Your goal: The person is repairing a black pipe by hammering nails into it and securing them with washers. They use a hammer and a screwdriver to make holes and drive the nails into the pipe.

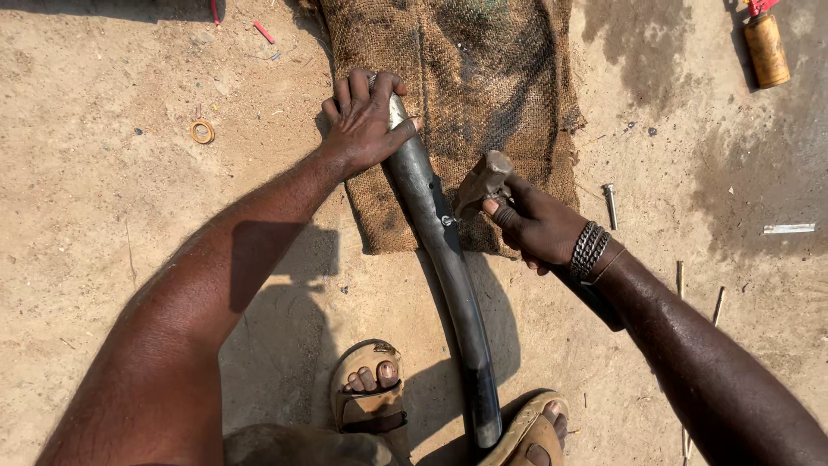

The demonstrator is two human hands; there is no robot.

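Observation:
A long, curved dark metal strip, shaped like a mudguard, lies on the sandy ground and runs from a burlap sack down to my sandalled feet. My left hand presses down on its far end over the sack. My right hand, with metal bracelets at the wrist, grips a hammer close to its head. The hammer head rests beside a small bolt or bracket on the strip's edge.
A loose bolt lies right of the sack, thin metal rods lie beside my right forearm, and a flat metal piece lies far right. A brown can stands top right. A small ring lies at left.

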